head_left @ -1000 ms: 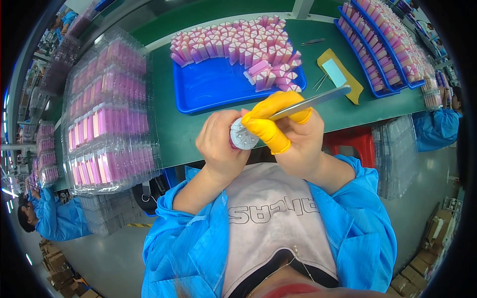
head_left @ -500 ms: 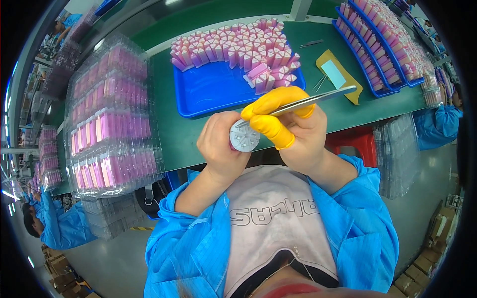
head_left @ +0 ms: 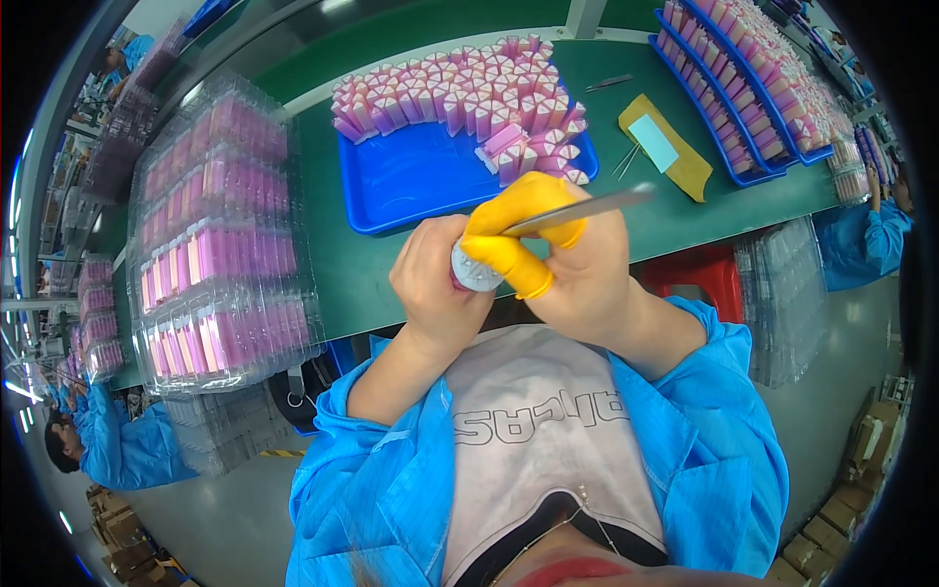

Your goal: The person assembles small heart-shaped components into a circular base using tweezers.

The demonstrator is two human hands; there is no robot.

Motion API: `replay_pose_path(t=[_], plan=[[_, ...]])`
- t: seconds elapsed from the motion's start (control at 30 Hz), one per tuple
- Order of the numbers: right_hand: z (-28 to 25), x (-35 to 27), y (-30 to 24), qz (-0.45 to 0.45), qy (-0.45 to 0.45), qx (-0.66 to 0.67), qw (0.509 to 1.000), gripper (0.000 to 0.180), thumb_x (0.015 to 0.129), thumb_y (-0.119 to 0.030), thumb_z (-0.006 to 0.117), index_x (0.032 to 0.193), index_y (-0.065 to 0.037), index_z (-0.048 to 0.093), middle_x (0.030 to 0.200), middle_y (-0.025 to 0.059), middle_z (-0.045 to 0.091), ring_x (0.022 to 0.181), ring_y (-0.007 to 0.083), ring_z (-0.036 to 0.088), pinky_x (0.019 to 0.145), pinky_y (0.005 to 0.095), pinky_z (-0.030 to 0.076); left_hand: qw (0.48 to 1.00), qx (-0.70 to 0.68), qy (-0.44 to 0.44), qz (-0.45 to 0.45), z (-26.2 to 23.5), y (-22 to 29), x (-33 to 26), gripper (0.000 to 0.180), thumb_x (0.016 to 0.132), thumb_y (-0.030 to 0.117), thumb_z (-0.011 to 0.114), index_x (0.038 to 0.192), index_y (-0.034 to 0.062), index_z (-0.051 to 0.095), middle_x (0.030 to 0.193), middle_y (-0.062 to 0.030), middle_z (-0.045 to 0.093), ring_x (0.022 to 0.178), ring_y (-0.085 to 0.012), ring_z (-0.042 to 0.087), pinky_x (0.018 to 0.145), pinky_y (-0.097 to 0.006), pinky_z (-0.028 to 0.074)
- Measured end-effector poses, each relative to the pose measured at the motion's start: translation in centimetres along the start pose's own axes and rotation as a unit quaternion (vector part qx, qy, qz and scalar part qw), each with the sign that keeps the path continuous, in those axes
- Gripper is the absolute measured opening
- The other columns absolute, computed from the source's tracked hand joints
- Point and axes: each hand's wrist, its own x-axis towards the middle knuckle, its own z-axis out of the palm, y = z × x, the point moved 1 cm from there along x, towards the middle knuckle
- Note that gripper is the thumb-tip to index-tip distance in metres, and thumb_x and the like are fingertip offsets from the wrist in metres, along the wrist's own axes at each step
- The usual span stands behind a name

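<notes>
While the left hand [head_left: 435, 284] curls closed around a small round pale part [head_left: 472, 274], holding it up above the near edge of the green table [head_left: 391, 264], the right hand [head_left: 572, 264] pinches metal tweezers [head_left: 577, 210] between fingers (two wear yellow finger cots [head_left: 514, 240]) with the tips at the part. Just beyond, a blue tray [head_left: 421, 181] holds rows of pink pieces [head_left: 460, 93]. Clear stacked trays [head_left: 215, 245] of pink items stand at the left.
</notes>
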Motion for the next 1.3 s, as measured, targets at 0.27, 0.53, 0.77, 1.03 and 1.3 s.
replay_pose_path(t=[0.27, 0.53, 0.77, 1.03, 1.3], plan=[[0.0, -0.4, 0.0, 0.066, 0.093, 0.302, 0.946, 0.020, 0.077, -0.003, 0.061, 0.094, 0.004, 0.054, 0.090, 0.0095, 0.056, 0.083, 0.0163, 0.057, 0.073, 0.0265, 0.047, 0.939, -0.242, -0.118, -0.213, -1.1, 0.4, 0.3, 0.027, 0.059, 0.001, 0.070, 0.082, 0.0043, 0.055, 0.076, -0.0077, 0.059, 0.068, -0.0174, 0.059, 0.060, -0.027, 0.045], [0.0, -0.2, -0.1, 0.069, -0.013, 0.173, 0.982, 0.022, 0.073, 0.003, 0.062, 0.093, 0.004, 0.053, 0.089, 0.0128, 0.057, 0.085, 0.0192, 0.057, 0.077, 0.0284, 0.046, 0.937, -0.245, -0.139, -0.207, -1.0, 0.0, -0.1, 0.035, 0.059, 0.003, 0.071, 0.091, 0.0023, 0.056, 0.083, -0.0089, 0.061, 0.075, -0.0176, 0.060, 0.065, -0.026, 0.046], [0.2, 0.3, 0.7, 0.025, 0.039, 0.234, 0.971, 0.017, 0.073, -0.008, 0.065, 0.085, 0.003, 0.058, 0.077, 0.0094, 0.059, 0.070, 0.0182, 0.059, 0.060, 0.0252, 0.045, 0.915, -0.280, -0.167, -0.237, -1.5, 0.0, 0.0, 0.034, 0.059, 0.002, 0.069, 0.090, 0.0026, 0.056, 0.083, -0.0091, 0.060, 0.075, -0.0180, 0.060, 0.066, -0.027, 0.046], [-0.1, -0.1, 0.6, 0.019, 0.023, 0.177, 0.984, 0.017, 0.074, -0.008, 0.065, 0.084, 0.003, 0.059, 0.079, 0.0097, 0.059, 0.071, 0.0174, 0.059, 0.061, 0.0254, 0.046, 0.934, -0.244, -0.193, -0.172, -1.3, 0.0, 0.4, 0.033, 0.057, 0.004, 0.070, 0.088, 0.0029, 0.056, 0.078, -0.0101, 0.059, 0.071, -0.0227, 0.060, 0.062, -0.028, 0.045], [-0.1, -0.4, 0.8, 0.045, 0.020, 0.253, 0.966, 0.017, 0.076, -0.006, 0.063, 0.089, 0.004, 0.057, 0.083, 0.0091, 0.058, 0.075, 0.0155, 0.059, 0.070, 0.0256, 0.048, 0.947, -0.202, -0.201, -0.146, -1.3, -0.1, 0.4, 0.034, 0.056, 0.005, 0.070, 0.087, 0.0031, 0.056, 0.076, -0.0108, 0.058, 0.069, -0.0253, 0.059, 0.060, -0.029, 0.045]])
